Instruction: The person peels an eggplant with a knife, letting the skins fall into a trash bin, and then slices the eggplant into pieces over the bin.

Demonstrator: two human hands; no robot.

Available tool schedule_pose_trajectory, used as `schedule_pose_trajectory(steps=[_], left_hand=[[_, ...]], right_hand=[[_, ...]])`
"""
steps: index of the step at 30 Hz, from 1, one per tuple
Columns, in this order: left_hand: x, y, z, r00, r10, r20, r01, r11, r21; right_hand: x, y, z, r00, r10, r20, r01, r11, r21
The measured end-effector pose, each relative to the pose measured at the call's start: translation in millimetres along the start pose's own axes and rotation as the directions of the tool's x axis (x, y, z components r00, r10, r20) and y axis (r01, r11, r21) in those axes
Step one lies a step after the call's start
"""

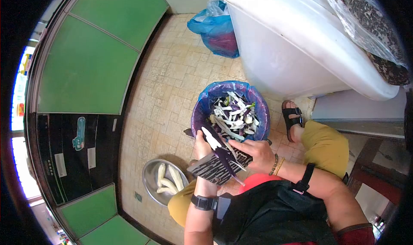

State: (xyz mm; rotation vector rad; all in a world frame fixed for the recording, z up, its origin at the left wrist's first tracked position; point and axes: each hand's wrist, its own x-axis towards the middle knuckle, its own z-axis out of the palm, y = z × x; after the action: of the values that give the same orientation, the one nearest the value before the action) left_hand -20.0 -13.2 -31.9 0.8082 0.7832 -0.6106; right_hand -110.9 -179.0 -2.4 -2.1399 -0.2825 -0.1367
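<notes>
Over the bin, my left hand (202, 147) is closed around a partly peeled eggplant (212, 139), whose white flesh shows beside dark purple skin. My right hand (257, 155) grips a broad knife with a dark, streaked blade (213, 171); its handle is hidden in the fingers. The blade lies across the eggplant's near end, and purple and white strips of peel hang over it. Just beyond both hands stands a bin (195, 111) lined with a blue bag, holding many peel strips (234, 118). A steel bowl (148, 176) with several peeled eggplants (172, 182) sits left of my knee.
A blue plastic bag (219, 34) rests on the tiled floor (163, 68) beyond the bin. Green cabinets (86, 64) line the left side. At the right is a white tub-like fixture (297, 43), with a plastic-wrapped dark speckled object (370, 21) on top.
</notes>
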Motion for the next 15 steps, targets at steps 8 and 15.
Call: schedule_pose_trajectory(steps=[8, 15], left_hand=[[-9.6, -2.4, 4.5, 0.999, -0.034, 0.001, 0.033, 0.988, -0.15], [-25.3, -7.3, -0.3, 0.997, 0.024, 0.08, -0.004, 0.97, -0.242]], right_hand=[[2.1, 3.8, -2.8, 1.0, 0.014, 0.004, -0.013, 0.999, -0.033], [1.2, 12.2, 2.1, 0.99, 0.118, 0.073, -0.11, 0.988, -0.11]])
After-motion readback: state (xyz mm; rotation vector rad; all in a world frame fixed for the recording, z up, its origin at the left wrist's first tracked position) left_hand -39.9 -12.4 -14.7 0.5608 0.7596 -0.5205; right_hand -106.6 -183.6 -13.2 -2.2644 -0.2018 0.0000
